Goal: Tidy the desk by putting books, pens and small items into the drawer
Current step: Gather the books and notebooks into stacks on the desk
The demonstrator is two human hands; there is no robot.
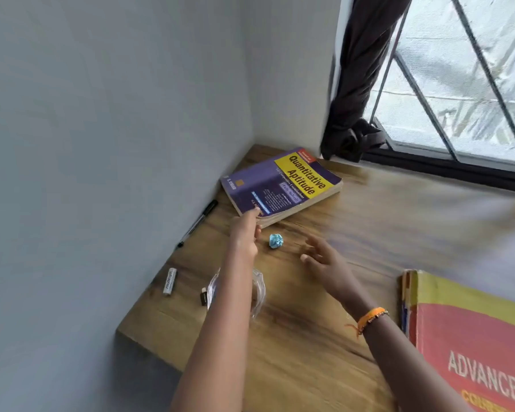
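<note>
- Head view: left hand (246,233) touching thick purple-and-yellow paperback book (281,185), grip not closed.
- Right hand (324,258) open, empty.
- Best lifted two-handed off wooden counter (324,337).

Desk (324,292) is wood-grain w/ a slight sheen. Purple book (280,185) has a glossy paper cover, worn edges. Blue ball (276,241) = crumpled paper. Clear plastic container (259,289), shiny. Curtain (360,84) is dark matt cloth.
</note>
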